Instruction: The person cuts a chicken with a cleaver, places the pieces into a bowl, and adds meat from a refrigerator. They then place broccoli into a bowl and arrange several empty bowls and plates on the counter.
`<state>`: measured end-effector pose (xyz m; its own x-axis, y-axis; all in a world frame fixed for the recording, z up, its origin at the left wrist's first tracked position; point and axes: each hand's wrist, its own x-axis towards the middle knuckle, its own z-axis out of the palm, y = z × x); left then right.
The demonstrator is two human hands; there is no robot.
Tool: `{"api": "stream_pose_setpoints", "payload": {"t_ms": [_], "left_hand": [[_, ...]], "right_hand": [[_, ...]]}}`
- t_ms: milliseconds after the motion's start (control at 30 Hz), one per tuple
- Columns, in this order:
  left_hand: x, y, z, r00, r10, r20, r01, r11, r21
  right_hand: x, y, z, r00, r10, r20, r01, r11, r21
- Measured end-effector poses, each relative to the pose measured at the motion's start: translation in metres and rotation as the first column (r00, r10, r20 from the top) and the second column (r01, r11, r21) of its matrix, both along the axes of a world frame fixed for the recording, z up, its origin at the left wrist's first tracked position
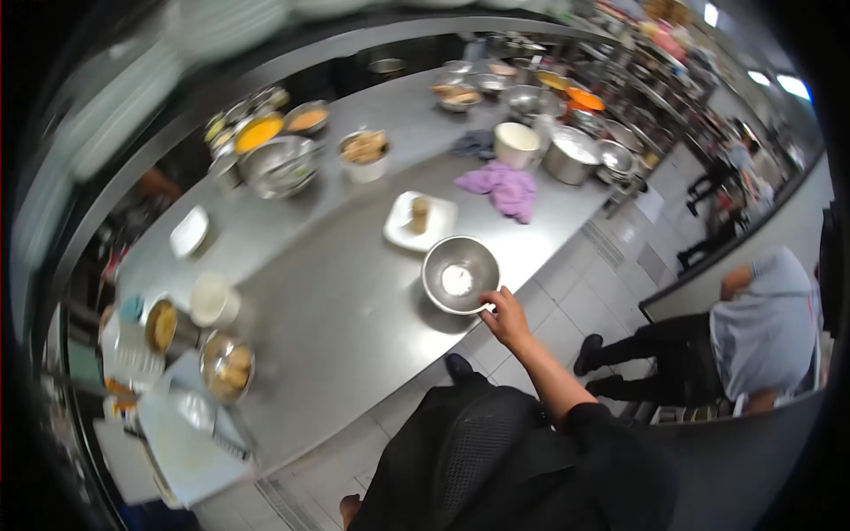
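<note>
My right hand point(505, 317) pinches the near right rim of a metal mixing bowl point(440, 273) at the edge of the steel counter. A bright white patch shows at the bottom of the bowl; I cannot tell whether it is glare or contents. Just behind the bowl is a white square plate point(403, 232) with a small brown cylindrical piece point(420, 215) on it. Of my left hand point(350, 508), only a little shows low beside my dark apron, and its fingers are hidden.
Behind the plate, a purple cloth point(505, 188) lies near a white tub point(516, 144) and a steel pot point(571, 155). Bowls of food line the back. A knife point(232, 447) lies on a cutting board point(188, 469) at left. A person point(766, 319) stands at right.
</note>
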<state>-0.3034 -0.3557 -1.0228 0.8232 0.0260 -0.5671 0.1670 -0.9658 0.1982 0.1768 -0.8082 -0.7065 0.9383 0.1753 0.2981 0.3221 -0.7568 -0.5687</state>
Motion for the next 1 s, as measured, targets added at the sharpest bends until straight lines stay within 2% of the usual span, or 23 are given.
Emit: {"api": "stream_pose_setpoints", "payload": {"t_ms": [33,67,100,133,167,200,267,300,400,433,467,500,533,567,600,667,700,767,833,900,933,967,1000], "left_hand": [[0.031,0.007,0.002,0.993,-0.024,0.116,0.037,0.994,-0.105],[0.064,-0.001,0.014,0.99,-0.057,0.128,0.071,0.992,-0.102],[0.101,-0.016,0.033,0.924,0.382,-0.017,-0.368,0.876,-0.312],[0.132,-0.029,0.041,0.664,0.708,-0.239,-0.728,0.54,-0.422],[0.161,-0.024,0.027,0.446,0.657,-0.607,-0.822,0.033,-0.568],[0.188,-0.04,0.031,0.455,0.657,-0.602,-0.818,0.04,-0.574],[0.254,-0.094,0.063,0.559,0.722,-0.407,-0.798,0.335,-0.501],[0.276,-0.117,0.073,0.56,0.722,-0.407,-0.797,0.336,-0.502],[0.327,-0.171,0.096,0.777,0.542,-0.32,-0.624,0.592,-0.51],[0.325,-0.184,0.049,0.62,0.678,-0.396,-0.781,0.479,-0.402],[0.333,-0.195,0.054,0.615,0.683,-0.395,-0.783,0.47,-0.407],[0.337,-0.203,0.063,0.64,0.677,-0.363,-0.759,0.485,-0.434],[0.341,-0.208,0.068,0.665,0.67,-0.33,-0.733,0.502,-0.458],[0.344,-0.212,0.072,0.662,0.674,-0.328,-0.736,0.5,-0.457],[0.346,-0.213,0.074,0.695,0.652,-0.303,-0.706,0.539,-0.459],[0.337,-0.21,0.082,0.754,0.603,-0.262,-0.648,0.615,-0.45],[0.328,-0.208,0.085,0.778,0.579,-0.243,-0.62,0.646,-0.445],[0.314,-0.205,0.086,0.82,0.538,-0.195,-0.563,0.695,-0.447],[0.295,-0.202,0.088,0.85,0.506,-0.146,-0.512,0.733,-0.448],[0.256,-0.195,0.091,0.864,0.493,-0.099,-0.484,0.76,-0.434],[0.226,-0.193,0.093,0.859,0.505,-0.077,-0.487,0.764,-0.422],[0.188,-0.194,0.096,0.844,0.534,-0.056,-0.507,0.76,-0.406],[0.156,-0.195,0.062,0.681,0.724,-0.109,-0.654,0.534,-0.536]], "right_hand": [[0.001,-0.024,0.009,0.992,-0.129,-0.005,0.128,0.986,0.104],[0.007,-0.048,0.014,0.97,-0.241,-0.021,0.24,0.948,0.21],[0.018,-0.076,0.014,0.936,-0.35,0.023,0.335,0.911,0.24],[0.035,-0.104,0.017,0.898,-0.431,0.086,0.393,0.875,0.281],[0.056,-0.134,0.022,0.852,-0.504,0.142,0.441,0.837,0.325],[0.081,-0.165,0.026,0.813,-0.565,0.143,0.5,0.802,0.327],[0.149,-0.233,0.035,0.773,-0.627,0.096,0.556,0.743,0.373],[0.185,-0.264,0.037,0.775,-0.631,0.039,0.562,0.716,0.414],[0.28,-0.328,0.07,0.696,-0.7,0.163,0.638,0.706,0.306],[0.314,-0.349,0.079,0.686,-0.715,0.138,0.66,0.69,0.296],[0.342,-0.362,0.093,0.665,-0.732,0.152,0.691,0.679,0.249],[0.381,-0.39,0.091,0.672,-0.718,0.18,0.681,0.695,0.231],[0.401,-0.396,0.109,0.684,-0.72,0.113,0.69,0.69,0.218],[0.442,-0.429,0.094,0.743,-0.668,0.046,0.623,0.715,0.318],[0.452,-0.426,0.107,0.782,-0.622,-0.049,0.581,0.697,0.42],[0.458,-0.409,0.123,0.813,-0.559,-0.166,0.531,0.594,0.604],[0.455,-0.397,0.119,0.816,-0.552,-0.173,0.532,0.598,0.6],[0.441,-0.366,0.113,0.928,-0.356,-0.109,0.331,0.654,0.68],[0.389,-0.304,0.103,0.979,-0.179,-0.093,0.185,0.614,0.767],[0.321,-0.231,0.09,0.988,0.003,-0.156,0.125,0.581,0.804],[0.289,-0.196,0.078,0.989,0.099,-0.111,0.027,0.612,0.791],[0.253,-0.16,0.072,0.95,0.231,-0.21,0.037,0.585,0.81],[0.214,-0.123,0.074,0.875,0.375,-0.305,0.046,0.564,0.825]]}}
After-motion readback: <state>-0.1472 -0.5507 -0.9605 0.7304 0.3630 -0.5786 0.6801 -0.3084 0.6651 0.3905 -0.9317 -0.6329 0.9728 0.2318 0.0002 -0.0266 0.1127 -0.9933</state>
